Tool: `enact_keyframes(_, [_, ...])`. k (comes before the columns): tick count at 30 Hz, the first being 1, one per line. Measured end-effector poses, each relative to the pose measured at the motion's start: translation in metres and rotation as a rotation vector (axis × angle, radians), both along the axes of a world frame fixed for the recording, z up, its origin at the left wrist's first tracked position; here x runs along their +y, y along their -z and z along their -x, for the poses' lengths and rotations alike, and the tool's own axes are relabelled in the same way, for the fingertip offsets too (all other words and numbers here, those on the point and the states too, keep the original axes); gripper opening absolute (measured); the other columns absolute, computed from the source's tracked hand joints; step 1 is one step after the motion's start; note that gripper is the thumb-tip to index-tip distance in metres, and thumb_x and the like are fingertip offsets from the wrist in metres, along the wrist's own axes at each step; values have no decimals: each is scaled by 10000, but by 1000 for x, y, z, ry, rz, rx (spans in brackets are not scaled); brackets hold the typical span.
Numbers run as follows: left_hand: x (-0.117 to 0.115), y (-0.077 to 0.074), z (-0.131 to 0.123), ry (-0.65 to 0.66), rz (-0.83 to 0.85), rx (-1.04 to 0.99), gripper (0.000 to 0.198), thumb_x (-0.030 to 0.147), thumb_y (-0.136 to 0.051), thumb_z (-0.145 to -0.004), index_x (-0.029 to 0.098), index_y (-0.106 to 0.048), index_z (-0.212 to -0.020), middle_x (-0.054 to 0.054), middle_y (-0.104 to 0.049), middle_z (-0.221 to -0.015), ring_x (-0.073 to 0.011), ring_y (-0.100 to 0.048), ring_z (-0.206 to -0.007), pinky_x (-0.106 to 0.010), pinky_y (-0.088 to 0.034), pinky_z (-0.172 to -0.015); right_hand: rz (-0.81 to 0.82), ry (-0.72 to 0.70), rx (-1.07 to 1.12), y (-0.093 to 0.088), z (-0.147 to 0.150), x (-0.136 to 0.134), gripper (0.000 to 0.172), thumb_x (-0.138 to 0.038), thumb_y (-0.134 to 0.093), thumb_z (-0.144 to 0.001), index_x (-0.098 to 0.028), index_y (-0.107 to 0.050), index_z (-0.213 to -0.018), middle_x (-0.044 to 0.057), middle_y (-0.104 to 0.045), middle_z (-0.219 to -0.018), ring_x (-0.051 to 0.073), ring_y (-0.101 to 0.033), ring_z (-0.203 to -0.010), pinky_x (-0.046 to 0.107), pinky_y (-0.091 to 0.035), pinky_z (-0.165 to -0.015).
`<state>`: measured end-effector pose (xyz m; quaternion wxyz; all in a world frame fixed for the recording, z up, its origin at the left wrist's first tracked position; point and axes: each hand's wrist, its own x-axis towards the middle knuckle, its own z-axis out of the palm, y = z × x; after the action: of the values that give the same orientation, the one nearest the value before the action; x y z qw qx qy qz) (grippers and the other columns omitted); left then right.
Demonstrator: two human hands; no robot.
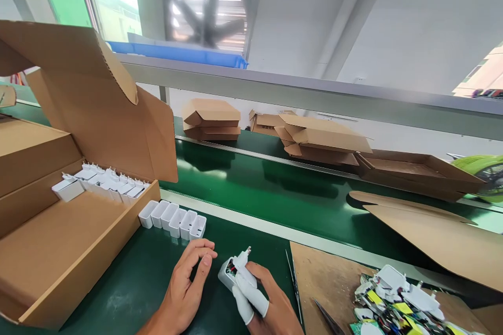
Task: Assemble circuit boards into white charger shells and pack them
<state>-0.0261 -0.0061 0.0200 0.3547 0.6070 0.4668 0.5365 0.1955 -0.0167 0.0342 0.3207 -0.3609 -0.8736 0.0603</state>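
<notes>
My right hand, with white covers on two fingertips, grips a white plug charger. The charger's housing is partly open, showing a green board and a red wire inside, and its plug pins point up. Just left of it is my left hand, fingers curved and thumb apart, holding nothing. Beyond that hand stands a row of several white charger cases with their open ends up.
At left, an open cardboard box holds several white chargers along its far side. Tweezers and a heap of circuit boards lie on a cardboard sheet at right. Cardboard boxes stand beyond the green belt.
</notes>
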Motion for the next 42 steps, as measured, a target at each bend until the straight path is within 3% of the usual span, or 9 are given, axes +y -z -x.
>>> enact_keyframes(5, [-2, 5, -1, 0, -36, 48, 325, 435, -466, -1095, 249, -731, -1065, -114, -673, -1277, -266, -653, -1230, -423, -554, -1051, 190, -24, -25, 10, 3, 1, 526, -56, -463, -926, -268, -573, -1394, 123, -656, -1254, 244, -693, -1055, 361, -628, -882])
enact_keyframes(12, [-5, 16, 2, 57, -66, 163, 287, 409, -468, -1093, 273, -699, -1196, -115, -665, -1342, -276, -655, -1258, -443, -576, -1051, 78, -27, 30, 7, 4, -3, 473, -59, -465, -939, -237, -604, -1354, 144, -653, -1264, 244, -700, -1021, 352, -633, -869])
enact_keyframes(17, [-6, 18, 4, -2, -76, 131, 283, 394, -446, -1101, 271, -658, -1243, -110, -646, -1353, -273, -628, -1275, -457, -554, -1067, 109, -30, 80, 5, 2, -6, 472, -42, -457, -933, -231, -606, -1339, 131, -655, -1239, 240, -681, -1075, 348, -615, -914])
enact_keyframes(21, [-7, 20, 1, 84, -111, 167, 266, 357, -451, -1100, 283, -629, -1283, -111, -634, -1372, -273, -621, -1294, -459, -557, -1072, 137, -12, 41, 14, 4, -6, 457, -21, -452, -903, -199, -643, -1278, 147, -667, -1236, 256, -681, -1058, 382, -620, -896])
enact_keyframes(25, [-6, 26, 3, 147, -183, 251, 372, 402, -613, -1030, 286, -563, -1379, -142, -583, -1437, -314, -619, -1313, -472, -593, -1041, 151, -39, 166, 21, 5, -5, 447, -72, -462, -964, -229, -648, -1340, 141, -658, -1299, 239, -687, -1088, 374, -608, -939])
enact_keyframes(27, [-6, 29, 3, 163, -225, 310, 694, 457, -812, -882, 277, -484, -1466, -172, -538, -1473, -352, -620, -1309, -482, -614, -1019, 272, -24, 389, 23, 8, -5, 321, -188, -512, -1015, -246, -697, -1272, 132, -642, -1334, 229, -696, -1083, 352, -611, -928])
enact_keyframes(29, [-7, 31, 0, 168, -272, 360, 850, 398, -876, -821, 274, -415, -1524, -182, -524, -1475, -358, -621, -1311, -480, -612, -1031, 535, 1, 702, 22, 13, -6, 261, -364, -630, -1009, -248, -723, -1223, 128, -644, -1352, 244, -705, -1085, 370, -614, -930])
enact_keyframes(34, [-12, 27, -9, 139, -401, 313, 631, 242, -649, -987, 265, -373, -1554, -150, -598, -1409, -284, -647, -1274, -425, -589, -1071, 1213, 39, 1263, 9, 30, -12, 577, -572, -884, -794, -207, -749, -1220, 115, -765, -1153, 279, -741, -973, 415, -607, -883])
enact_keyframes(42, [-11, 16, -14, 37, -495, 210, 599, 480, -684, -1001, 240, -461, -1502, -123, -702, -1266, -236, -720, -1100, -316, -652, -914, 1432, -19, 1409, 1, 38, -13, 560, -490, -945, -754, -141, -793, -1165, 134, -797, -1076, 271, -770, -895, 372, -581, -868])
